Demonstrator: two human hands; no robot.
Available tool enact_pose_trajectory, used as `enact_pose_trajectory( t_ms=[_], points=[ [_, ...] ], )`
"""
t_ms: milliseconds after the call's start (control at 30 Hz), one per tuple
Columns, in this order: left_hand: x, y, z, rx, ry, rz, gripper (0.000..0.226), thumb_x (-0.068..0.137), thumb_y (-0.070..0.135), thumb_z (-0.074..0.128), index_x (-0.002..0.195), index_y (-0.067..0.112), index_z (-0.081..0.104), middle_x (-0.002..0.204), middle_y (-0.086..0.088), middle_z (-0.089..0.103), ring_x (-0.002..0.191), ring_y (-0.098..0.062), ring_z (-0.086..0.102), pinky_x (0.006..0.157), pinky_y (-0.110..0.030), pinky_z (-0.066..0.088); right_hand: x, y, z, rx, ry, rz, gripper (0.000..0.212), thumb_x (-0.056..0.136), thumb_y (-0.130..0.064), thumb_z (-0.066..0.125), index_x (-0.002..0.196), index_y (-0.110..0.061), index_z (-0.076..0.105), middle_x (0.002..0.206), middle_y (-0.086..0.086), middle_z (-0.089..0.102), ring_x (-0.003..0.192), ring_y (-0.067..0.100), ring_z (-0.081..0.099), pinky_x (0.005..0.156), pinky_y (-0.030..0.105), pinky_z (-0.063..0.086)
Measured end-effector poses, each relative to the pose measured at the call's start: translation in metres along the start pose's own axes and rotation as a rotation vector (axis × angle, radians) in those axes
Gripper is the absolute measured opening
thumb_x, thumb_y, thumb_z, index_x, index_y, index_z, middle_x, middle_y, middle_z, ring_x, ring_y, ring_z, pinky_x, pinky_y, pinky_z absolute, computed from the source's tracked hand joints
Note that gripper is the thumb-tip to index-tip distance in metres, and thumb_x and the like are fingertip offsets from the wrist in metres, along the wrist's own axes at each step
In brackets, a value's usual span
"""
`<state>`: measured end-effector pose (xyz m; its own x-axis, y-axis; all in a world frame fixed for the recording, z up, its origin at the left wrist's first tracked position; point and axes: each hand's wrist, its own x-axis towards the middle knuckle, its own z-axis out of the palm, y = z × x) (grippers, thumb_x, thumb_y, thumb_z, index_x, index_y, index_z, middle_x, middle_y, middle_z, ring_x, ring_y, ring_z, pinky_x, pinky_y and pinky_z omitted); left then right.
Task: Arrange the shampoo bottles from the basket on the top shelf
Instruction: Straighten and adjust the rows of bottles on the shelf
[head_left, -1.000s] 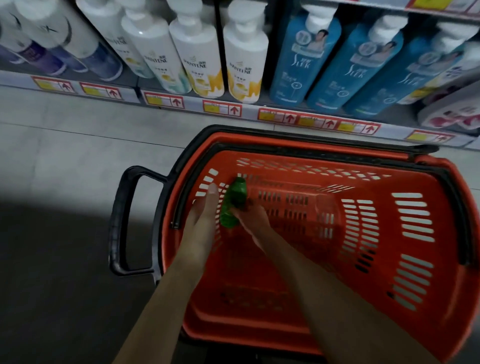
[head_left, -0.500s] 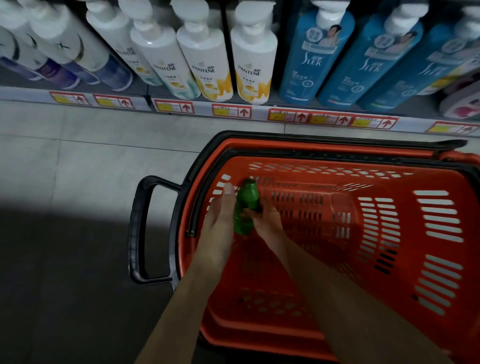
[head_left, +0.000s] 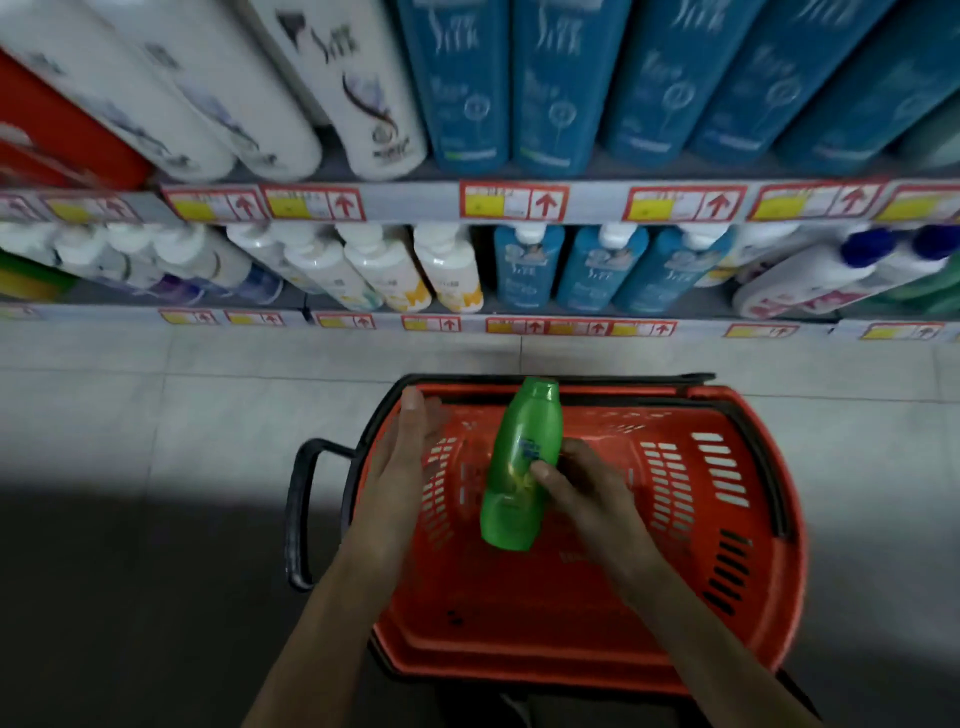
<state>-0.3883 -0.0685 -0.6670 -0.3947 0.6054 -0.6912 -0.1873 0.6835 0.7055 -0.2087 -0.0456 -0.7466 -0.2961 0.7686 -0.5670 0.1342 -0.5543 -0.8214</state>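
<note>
Blue and white bottles (head_left: 524, 270) crowd the far shelves (head_left: 410, 203); nearer, above the orange basket (head_left: 727, 493), our right hand (head_left: 587, 488) wraps the green shampoo bottle (head_left: 519, 467), cap pointing far, left hand (head_left: 400, 467) flat-fingered beside it, apart. We'd keep the wrap firm and raise it upright, left hand steadying the base. Price tags (head_left: 514, 202) show red arrows; brand writing too blurred.

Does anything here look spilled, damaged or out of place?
Nothing stands out. The right hand holds the green bottle over the orange basket, the left hand is open beside it, and the shelf bottles stand in rows.
</note>
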Motion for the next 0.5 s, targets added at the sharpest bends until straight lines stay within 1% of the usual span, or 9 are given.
enact_pose_trajectory(
  t_ms=[33,67,100,167,233,267,367,433,500],
  points=[
    [-0.007,0.017,0.005,0.005,-0.016,0.034,0.06,0.097,0.062,0.033,0.133,0.021,0.055,0.137,0.001,0.059,0.126,-0.013,0.053,0.108,-0.038,0.039,-0.007,-0.022,-0.007,0.011,-0.002,-0.032,0.017,0.091,-0.002,0.064,0.108,-0.002,0.066,0.095,0.0,0.074,0.089,0.005,0.068,0.077,0.016,0.051],
    [-0.013,0.033,0.009,-0.019,-0.051,0.021,0.068,0.088,0.071,0.033,0.133,0.024,0.055,0.136,0.004,0.06,0.126,-0.01,0.054,0.11,-0.037,0.038,-0.012,-0.041,-0.011,0.025,-0.006,-0.052,0.016,0.092,-0.003,0.064,0.108,-0.004,0.066,0.093,-0.004,0.075,0.088,0.001,0.068,0.075,0.013,0.05],
    [-0.02,0.053,0.017,-0.026,-0.066,0.027,0.073,0.081,0.074,0.034,0.131,0.026,0.055,0.133,0.006,0.062,0.125,-0.007,0.055,0.111,-0.036,0.038,-0.018,-0.061,-0.019,0.048,-0.011,-0.074,0.016,0.092,-0.006,0.064,0.108,-0.004,0.066,0.092,-0.006,0.075,0.087,0.0,0.068,0.074,0.012,0.049],
    [-0.035,0.082,0.027,-0.038,-0.073,0.077,0.073,0.079,0.074,0.033,0.129,0.027,0.057,0.13,0.008,0.065,0.122,-0.005,0.057,0.109,-0.035,0.04,-0.028,-0.101,-0.029,0.091,-0.019,-0.106,0.017,0.094,-0.012,0.063,0.109,-0.005,0.067,0.095,-0.003,0.075,0.091,0.005,0.069,0.076,0.017,0.053],
    [-0.055,0.115,0.04,-0.02,-0.085,0.145,0.074,0.082,0.073,0.031,0.133,0.025,0.057,0.13,0.009,0.065,0.121,-0.005,0.058,0.107,-0.034,0.042,-0.04,-0.141,-0.042,0.136,-0.019,-0.139,0.019,0.094,-0.022,0.065,0.109,-0.011,0.068,0.1,0.001,0.074,0.097,0.014,0.07,0.082,0.028,0.057],
    [-0.064,0.131,0.045,-0.028,-0.088,0.166,0.076,0.082,0.072,0.031,0.135,0.023,0.056,0.131,0.008,0.065,0.122,-0.006,0.058,0.107,-0.035,0.042,-0.047,-0.16,-0.049,0.159,-0.017,-0.157,0.019,0.093,-0.026,0.066,0.108,-0.015,0.069,0.101,0.002,0.074,0.098,0.016,0.07,0.084,0.03,0.057],
    [-0.1,0.177,0.062,-0.071,-0.106,0.22,0.083,0.078,0.074,0.033,0.137,0.02,0.056,0.134,0.003,0.064,0.125,-0.01,0.059,0.107,-0.036,0.044,-0.075,-0.218,-0.075,0.207,0.004,-0.212,0.02,0.09,-0.032,0.067,0.105,-0.02,0.071,0.1,0.002,0.074,0.097,0.017,0.07,0.082,0.031,0.057],
    [-0.127,0.209,0.075,-0.077,-0.13,0.262,0.082,0.074,0.076,0.036,0.131,0.023,0.06,0.132,0.004,0.066,0.124,-0.01,0.06,0.107,-0.035,0.045,-0.097,-0.255,-0.098,0.224,0.027,-0.252,0.02,0.089,-0.034,0.069,0.104,-0.02,0.072,0.099,0.004,0.074,0.093,0.018,0.07,0.078,0.031,0.057],
    [-0.15,0.234,0.089,-0.085,-0.153,0.29,0.073,0.074,0.075,0.037,0.121,0.026,0.064,0.128,0.006,0.068,0.123,-0.01,0.06,0.108,-0.037,0.044,-0.118,-0.284,-0.119,0.234,0.037,-0.278,0.022,0.089,-0.034,0.07,0.104,-0.018,0.071,0.1,0.01,0.073,0.093,0.02,0.07,0.078,0.038,0.059]
  ],
)
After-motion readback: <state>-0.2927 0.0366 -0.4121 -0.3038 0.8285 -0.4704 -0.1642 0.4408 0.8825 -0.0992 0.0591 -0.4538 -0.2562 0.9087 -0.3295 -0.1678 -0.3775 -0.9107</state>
